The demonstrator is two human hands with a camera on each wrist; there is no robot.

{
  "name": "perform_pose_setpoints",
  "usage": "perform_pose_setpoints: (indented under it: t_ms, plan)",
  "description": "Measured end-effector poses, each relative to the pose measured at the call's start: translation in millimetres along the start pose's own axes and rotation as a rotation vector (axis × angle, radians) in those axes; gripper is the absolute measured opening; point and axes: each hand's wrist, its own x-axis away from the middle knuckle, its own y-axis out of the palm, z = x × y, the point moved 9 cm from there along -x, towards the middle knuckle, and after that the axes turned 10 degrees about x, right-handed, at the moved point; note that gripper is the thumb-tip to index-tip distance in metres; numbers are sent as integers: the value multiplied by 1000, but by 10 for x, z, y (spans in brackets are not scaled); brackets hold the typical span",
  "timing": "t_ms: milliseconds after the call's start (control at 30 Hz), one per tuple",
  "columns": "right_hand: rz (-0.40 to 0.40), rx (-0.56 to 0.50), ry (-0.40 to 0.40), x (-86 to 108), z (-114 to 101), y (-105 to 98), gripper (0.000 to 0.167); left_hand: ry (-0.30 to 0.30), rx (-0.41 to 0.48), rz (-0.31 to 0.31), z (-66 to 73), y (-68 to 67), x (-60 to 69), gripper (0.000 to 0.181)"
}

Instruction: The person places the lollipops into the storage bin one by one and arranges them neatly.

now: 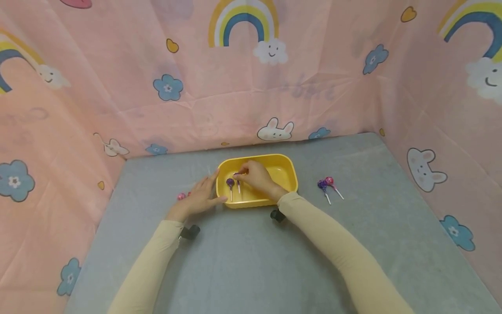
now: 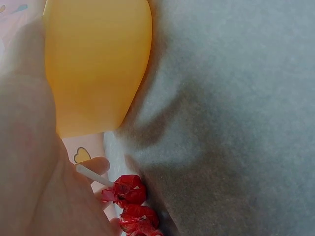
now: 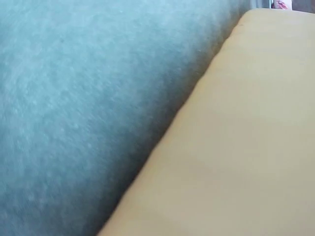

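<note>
A yellow tray (image 1: 291,181) stands on the table, with a purple lollipop (image 1: 230,182) lying in its left part. Beside that one, my right hand (image 1: 256,175) reaches in over the front rim and pinches a second purple lollipop (image 1: 239,186) near its head. My left hand (image 1: 197,199), fingers spread and fairly straight, rests against the tray's left end. Just beyond the left hand lie a pink lollipop (image 1: 181,196) and a partly hidden red one (image 1: 189,193). The left wrist view shows red-wrapped lollipops (image 2: 130,189) beside the fingers. The right wrist view does not show the right hand's fingers.
Right of the tray, a purple lollipop (image 1: 323,185) and a pink lollipop (image 1: 330,180) lie close together. The grey cloth-covered table (image 1: 243,261) meets pink printed curtains (image 1: 219,104) at the back and sides. Small black wrist cameras (image 1: 191,232) sit below both wrists.
</note>
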Motion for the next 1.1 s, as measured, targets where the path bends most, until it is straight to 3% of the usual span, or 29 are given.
perform_pose_setpoints:
  t_ms: [467, 1100]
  plan:
    - [14, -3, 19, 3, 48, 92, 25, 26, -1, 3, 49, -14, 16, 100]
    - [-11, -22, 60, -8, 120, 179, 24, -2, 10, -4, -29, 18, -21, 101]
